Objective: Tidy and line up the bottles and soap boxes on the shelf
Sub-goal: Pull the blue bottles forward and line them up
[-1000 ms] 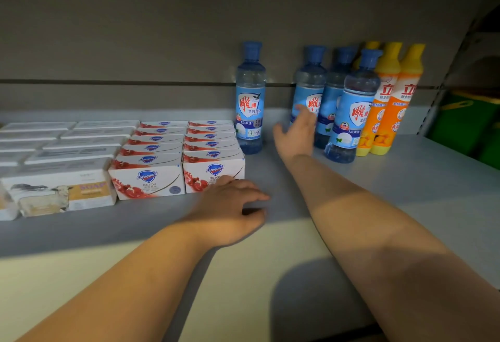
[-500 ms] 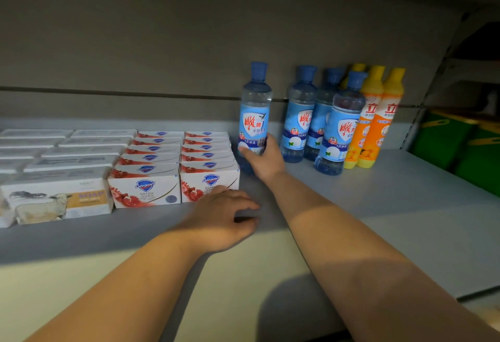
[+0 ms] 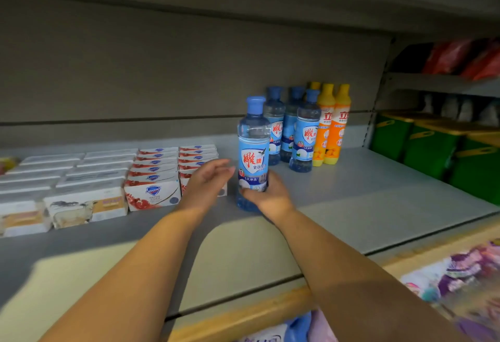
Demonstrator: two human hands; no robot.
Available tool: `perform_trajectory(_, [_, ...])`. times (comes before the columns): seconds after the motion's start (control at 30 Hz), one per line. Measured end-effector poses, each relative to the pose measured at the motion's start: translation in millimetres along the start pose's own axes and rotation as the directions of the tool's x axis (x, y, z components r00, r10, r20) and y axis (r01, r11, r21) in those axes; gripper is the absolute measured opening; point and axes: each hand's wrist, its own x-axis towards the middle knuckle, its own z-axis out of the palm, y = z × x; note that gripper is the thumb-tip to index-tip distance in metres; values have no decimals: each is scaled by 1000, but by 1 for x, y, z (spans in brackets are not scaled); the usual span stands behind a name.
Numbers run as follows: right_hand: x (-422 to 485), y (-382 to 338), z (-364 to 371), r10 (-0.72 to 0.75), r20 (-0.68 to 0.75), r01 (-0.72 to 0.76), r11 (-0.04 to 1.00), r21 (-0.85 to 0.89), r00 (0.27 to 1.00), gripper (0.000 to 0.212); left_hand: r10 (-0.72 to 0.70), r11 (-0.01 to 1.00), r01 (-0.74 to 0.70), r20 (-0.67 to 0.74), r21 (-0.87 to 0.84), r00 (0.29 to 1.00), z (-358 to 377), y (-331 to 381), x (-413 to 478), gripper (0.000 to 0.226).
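Grey shop shelf [image 3: 365,206], dimly lit. The right hand [image 3: 266,195] grips one upright blue bottle [image 3: 253,152] low on its label, fingers curled round it from the near side. The bottle's long axis is vertical; whether its base touches the shelf cannot be told. The left hand [image 3: 207,182] hovers just left of the bottle, fingers straight, holding nothing. Other blue bottles [image 3: 303,136] and orange bottles [image 3: 334,130] stand behind and to the right. Soap boxes [image 3: 153,192] lie close on the left and probably limit any leftward move.
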Motion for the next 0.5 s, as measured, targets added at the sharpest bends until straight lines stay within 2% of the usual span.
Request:
perform_trajectory(0.13, [-15,-6,1,-86,7,86,995,-48,996,38,65,993,-59,63,-98,996,4,7,-3,51])
perform_trajectory(0.2, [-20,-8,4,-110,50,114,989,-91,993,41,130,971,-119,43,-205,991,6,12,-4,50])
perform_trajectory(0.27, [-23,-10,7,-168,84,181,965,-192,982,43,151,954,-155,-37,-255,988,4,17,-4,48])
perform_trajectory(0.33, [-22,-10,8,-229,112,251,930,-268,967,57,113,950,-140,-110,-280,987,0,21,-4,47])
perform_trajectory(0.4, [-22,-10,7,-254,117,277,925,-262,960,71,22,920,-89,-178,-381,984,-2,24,-4,39])
perform_trajectory(0.5, [-21,-10,7,-280,18,277,934,-226,960,84,-145,794,-26,-231,-608,962,-7,27,-2,28])
